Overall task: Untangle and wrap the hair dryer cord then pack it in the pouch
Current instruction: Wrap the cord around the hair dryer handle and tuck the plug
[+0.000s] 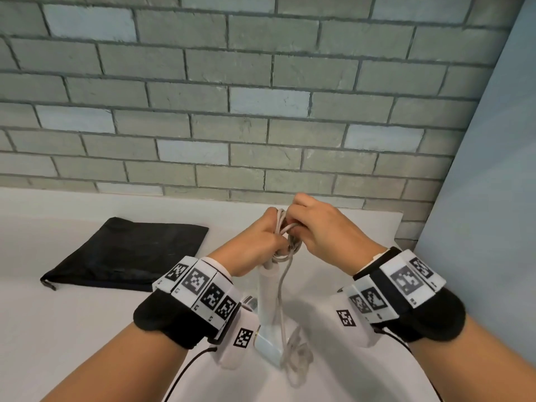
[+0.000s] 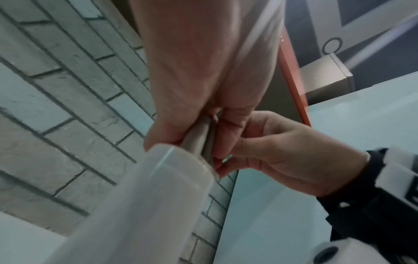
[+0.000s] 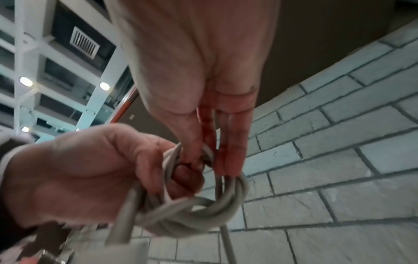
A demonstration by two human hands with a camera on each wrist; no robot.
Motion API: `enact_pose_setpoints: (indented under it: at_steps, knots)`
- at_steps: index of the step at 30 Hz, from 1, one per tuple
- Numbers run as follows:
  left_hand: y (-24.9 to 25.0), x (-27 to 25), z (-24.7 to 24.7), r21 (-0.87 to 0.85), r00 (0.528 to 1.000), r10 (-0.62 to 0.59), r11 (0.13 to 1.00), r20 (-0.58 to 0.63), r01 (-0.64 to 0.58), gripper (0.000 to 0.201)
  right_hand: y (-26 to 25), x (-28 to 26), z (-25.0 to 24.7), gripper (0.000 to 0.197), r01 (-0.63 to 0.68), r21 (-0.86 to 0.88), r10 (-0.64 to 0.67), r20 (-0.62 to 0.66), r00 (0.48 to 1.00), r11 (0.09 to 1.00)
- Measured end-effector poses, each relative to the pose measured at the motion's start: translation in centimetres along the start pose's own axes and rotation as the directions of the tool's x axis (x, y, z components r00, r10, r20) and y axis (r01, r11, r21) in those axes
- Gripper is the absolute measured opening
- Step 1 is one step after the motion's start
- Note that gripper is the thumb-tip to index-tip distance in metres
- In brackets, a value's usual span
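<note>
Both hands are raised over the white table (image 1: 72,314), working on a tangle of grey cord (image 1: 285,230). My left hand (image 1: 274,237) grips the bundled cord just above the white hair dryer's handle (image 1: 268,294), which hangs down with its head (image 1: 266,343) near the table. My right hand (image 1: 295,227) pinches a strand in the tangle. In the right wrist view its fingertips (image 3: 226,166) sit inside a knotted loop of the cord (image 3: 199,212), beside the left hand (image 3: 79,175). In the left wrist view the cord (image 2: 199,139) runs through the left fingers. The black pouch (image 1: 127,253) lies flat at left.
A loose length of cord (image 1: 295,361) trails onto the table beside the dryer head. A grey brick wall (image 1: 261,97) rises right behind the table, and a pale blue panel (image 1: 487,198) stands at the right.
</note>
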State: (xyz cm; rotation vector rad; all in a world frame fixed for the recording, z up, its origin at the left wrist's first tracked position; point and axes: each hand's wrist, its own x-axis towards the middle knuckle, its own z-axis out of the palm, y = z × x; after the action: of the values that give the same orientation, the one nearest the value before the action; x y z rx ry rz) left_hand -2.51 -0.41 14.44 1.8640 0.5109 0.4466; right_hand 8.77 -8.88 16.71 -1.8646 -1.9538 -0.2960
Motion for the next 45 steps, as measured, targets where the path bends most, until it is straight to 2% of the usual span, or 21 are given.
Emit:
enact_pose_setpoints:
  at_steps: [3, 6, 9, 11, 13, 15, 17, 19, 20, 23, 27, 28, 30, 32, 33, 35, 37, 38, 40, 43, 45]
  knots:
    - [-0.1, 0.1, 0.2, 0.072, 1.0, 0.031, 0.997, -0.006, -0.03, 0.022, 0.1, 0.0, -0.9, 0.007, 0.01, 0.055, -0.013, 0.05, 0.999, 0.998]
    - [-0.5, 0.5, 0.4, 0.193, 0.994, 0.104, 0.977, -0.038, -0.095, 0.009, 0.1, 0.0, -1.2, 0.015, -0.019, 0.106, 0.009, 0.097, 0.995, 0.994]
    - [-0.8, 0.8, 0.8, 0.309, 0.981, 0.179, 0.939, -0.075, -0.148, 0.022, -0.1, 0.2, -1.4, 0.023, -0.101, 0.116, 0.086, 0.127, 0.988, 0.988]
    - [-1.0, 0.9, 1.1, 0.384, 0.963, 0.249, 0.903, -0.102, -0.193, 0.02, 0.0, 0.4, -1.4, 0.029, -0.18, 0.212, 0.157, 0.119, 0.98, 0.961]
    - [-1.5, 0.9, 1.3, 0.43, 0.945, 0.308, 0.872, -0.109, -0.234, 0.02, 0.0, 0.3, -1.3, 0.033, -0.28, 0.452, 0.254, 0.119, 0.96, 0.847]
    - [-1.9, 1.0, 1.4, 0.445, 0.932, 0.347, 0.855, -0.108, -0.267, 0.036, 0.1, 0.2, -1.2, 0.034, -0.325, 0.637, 0.316, 0.133, 0.939, 0.699]
    - [-2.1, 1.0, 1.5, 0.46, 0.921, 0.374, 0.84, -0.108, -0.287, 0.043, 0.2, 0.1, -1.2, 0.034, -0.341, 0.732, 0.348, 0.15, 0.925, 0.59]
    - [-2.2, 0.9, 1.7, 0.478, 0.917, 0.386, 0.827, -0.101, -0.295, 0.046, 0.3, 0.2, -1.4, 0.032, -0.353, 0.766, 0.37, 0.162, 0.915, 0.537]
    - [-2.2, 0.9, 1.8, 0.494, 0.916, 0.391, 0.817, -0.096, -0.297, 0.05, 0.4, 0.4, -1.5, 0.03, -0.359, 0.753, 0.377, 0.159, 0.913, 0.551]
    - [-2.2, 0.8, 1.8, 0.543, 0.915, 0.392, 0.792, -0.098, -0.281, 0.051, 0.6, 0.8, -2.4, 0.025, -0.36, 0.634, 0.336, 0.165, 0.928, 0.684]
    - [-2.1, 0.5, 1.5, 0.61, 0.913, 0.391, 0.753, -0.114, -0.247, 0.025, 0.7, 0.3, -4.3, 0.009, -0.363, 0.63, 0.203, 0.313, 0.928, 0.686]
    - [-2.1, 0.5, 1.5, 0.638, 0.912, 0.396, 0.732, -0.111, -0.24, 0.023, 0.6, 0.3, -4.5, 0.008, -0.338, 0.569, 0.205, 0.286, 0.936, 0.749]
    - [-2.1, 0.5, 1.6, 0.666, 0.9, 0.424, 0.7, -0.1, -0.257, 0.018, 0.4, 0.4, -4.6, 0.01, -0.25, 0.273, 0.224, 0.124, 0.967, 0.929]
    - [-2.1, 0.5, 1.5, 0.665, 0.894, 0.437, 0.697, -0.1, -0.267, 0.015, 0.0, 0.5, -4.8, 0.018, -0.205, -0.017, 0.204, -0.049, 0.978, 0.979]
    - [-2.1, 0.5, 1.4, 0.666, 0.895, 0.433, 0.699, -0.105, -0.26, 0.015, 0.1, 0.5, -4.9, 0.023, -0.209, -0.03, 0.204, -0.117, 0.972, 0.978]
    - [-2.3, 0.5, 1.1, 0.664, 0.902, 0.415, 0.708, -0.118, -0.239, 0.019, 1.1, 0.2, -4.8, 0.031, -0.249, 0.208, 0.283, -0.151, 0.947, 0.946]
    - [-2.4, 0.5, 0.9, 0.659, 0.909, 0.397, 0.719, -0.129, -0.22, 0.021, 1.6, -0.3, -4.5, 0.032, -0.292, 0.488, 0.369, -0.067, 0.927, 0.823]
    - [-2.5, 0.5, 0.9, 0.658, 0.909, 0.395, 0.721, -0.135, -0.216, 0.021, 1.6, -0.5, -4.5, 0.03, -0.306, 0.549, 0.388, -0.036, 0.921, 0.777]
    - [-2.5, 0.6, 0.9, 0.657, 0.908, 0.396, 0.723, -0.139, -0.214, 0.021, 1.4, -0.6, -5.1, 0.027, -0.291, 0.537, 0.361, -0.027, 0.932, 0.792]
    - [-2.5, 0.7, 0.8, 0.642, 0.912, 0.38, 0.74, -0.153, -0.201, 0.021, 1.2, -0.7, -7.2, 0.025, -0.278, 0.268, 0.295, -0.026, 0.955, 0.923]
    - [-2.6, 0.7, 0.6, 0.627, 0.911, 0.374, 0.755, -0.174, -0.19, 0.021, 1.3, -1.0, -8.0, 0.029, -0.281, 0.164, 0.291, -0.034, 0.956, 0.945]
